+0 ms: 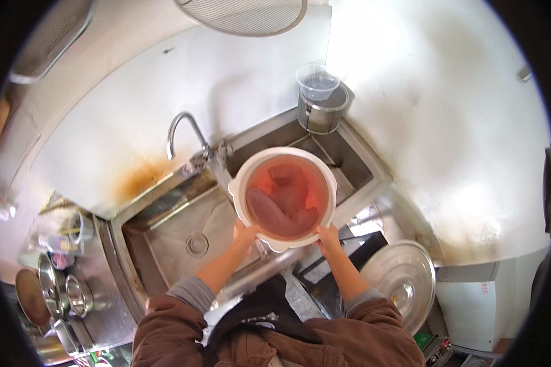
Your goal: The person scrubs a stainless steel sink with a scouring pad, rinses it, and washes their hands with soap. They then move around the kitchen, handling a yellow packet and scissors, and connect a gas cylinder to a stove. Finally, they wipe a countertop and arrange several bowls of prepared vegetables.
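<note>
Both of my hands carry a round white plastic basin (238,172) over the divider of a two-bowl steel sink. My left hand (246,236) grips its near left rim, and my right hand (327,237) grips the near right rim. Inside, large pieces of dark red meat (275,206) lie in reddish liquid; their exact kind I cannot tell. Below and left is the bare left sink bowl (174,247) with its round drain. The right sink bowl (349,160) is partly hidden under the basin.
A curved chrome faucet (183,117) stands behind the sink. In the far corner, a clear plastic tub (318,85) rests on a steel pot (320,117). Steel bowls (77,296) sit on the left counter. A large round metal lid (399,280) leans at the right.
</note>
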The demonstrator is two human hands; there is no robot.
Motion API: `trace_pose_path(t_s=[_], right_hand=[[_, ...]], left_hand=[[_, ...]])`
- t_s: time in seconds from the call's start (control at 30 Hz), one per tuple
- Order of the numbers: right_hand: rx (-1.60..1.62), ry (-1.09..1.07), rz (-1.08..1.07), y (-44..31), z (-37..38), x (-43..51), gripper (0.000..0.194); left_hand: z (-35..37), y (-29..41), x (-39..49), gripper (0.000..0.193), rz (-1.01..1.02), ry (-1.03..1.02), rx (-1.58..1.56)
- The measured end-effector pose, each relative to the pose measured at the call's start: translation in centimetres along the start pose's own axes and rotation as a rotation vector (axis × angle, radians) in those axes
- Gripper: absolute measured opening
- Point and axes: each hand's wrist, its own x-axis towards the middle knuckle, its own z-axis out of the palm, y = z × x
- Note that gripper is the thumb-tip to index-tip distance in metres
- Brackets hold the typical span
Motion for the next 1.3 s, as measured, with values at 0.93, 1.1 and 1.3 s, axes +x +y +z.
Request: trace_pose_path(t_s=[0.93,1.1,1.3], right_hand=[[-0.077,0.13,0.044,-0.9,-3.3,23.9,0.038],[-0.505,0.182,-0.438,-2.1,0.3,18.2,0.016],[-0.591,-0.371,-0.365,2.5,13.4,3.2,0.032]], left_hand=[[-3.2,3.7,7.2,0.026,-0.154,-0.243,0.179],[-14.7,1.4,-7.8,0.019,0.057,0.348,0.097],[-24.8,-6.4,-29.7,0.013,0.26,0.949,-0.307]])
